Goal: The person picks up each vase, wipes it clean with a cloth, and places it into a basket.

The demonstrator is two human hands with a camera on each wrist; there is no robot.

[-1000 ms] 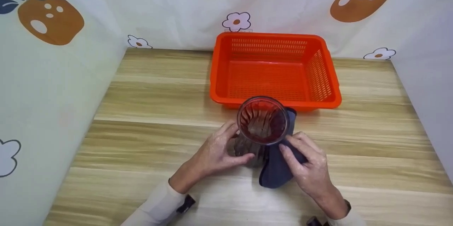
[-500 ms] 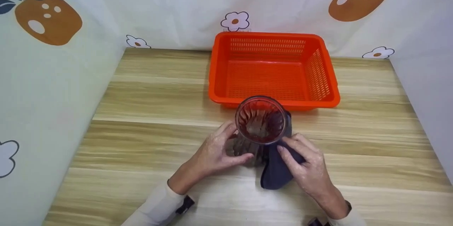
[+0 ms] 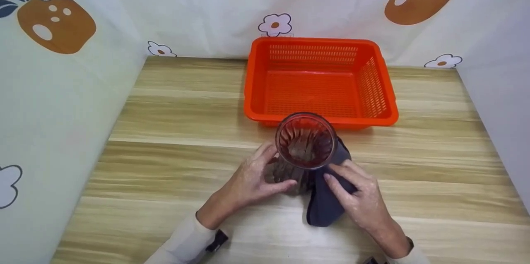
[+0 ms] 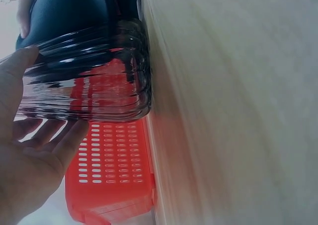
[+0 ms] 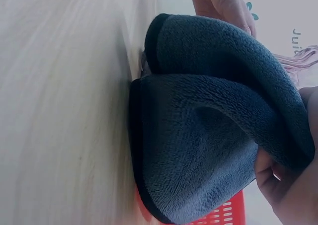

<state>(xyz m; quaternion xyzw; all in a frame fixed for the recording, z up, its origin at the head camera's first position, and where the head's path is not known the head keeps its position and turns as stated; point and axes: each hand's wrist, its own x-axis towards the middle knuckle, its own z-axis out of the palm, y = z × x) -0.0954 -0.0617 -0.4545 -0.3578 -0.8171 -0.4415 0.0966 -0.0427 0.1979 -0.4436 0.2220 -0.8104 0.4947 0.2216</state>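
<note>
A clear ribbed glass vase (image 3: 287, 174) with a round flared rim stands upright on the wooden table, in the middle of the head view. My left hand (image 3: 250, 179) holds it from the left, thumb in front and fingers round the far side; its ribbed body (image 4: 87, 83) fills much of the left wrist view. A dark blue-grey cloth (image 3: 326, 204) with a black border drapes along the vase's right side. My right hand (image 3: 364, 195) pinches this cloth just below the rim. Soft folds of the cloth (image 5: 194, 150) hide most of the vase in the right wrist view.
Directly behind the vase sits an orange-red plastic basket (image 3: 310, 90) with slotted walls, nothing in it. Pale printed sheets (image 3: 198, 11) with fruit and flowers enclose the wooden table (image 3: 165, 123) at the back and sides.
The right hand and cloth have shifted slightly; the cloth's lower end hangs a little nearer to me, and its upper end has slid down beside the rim. The left hand and vase stay put.
</note>
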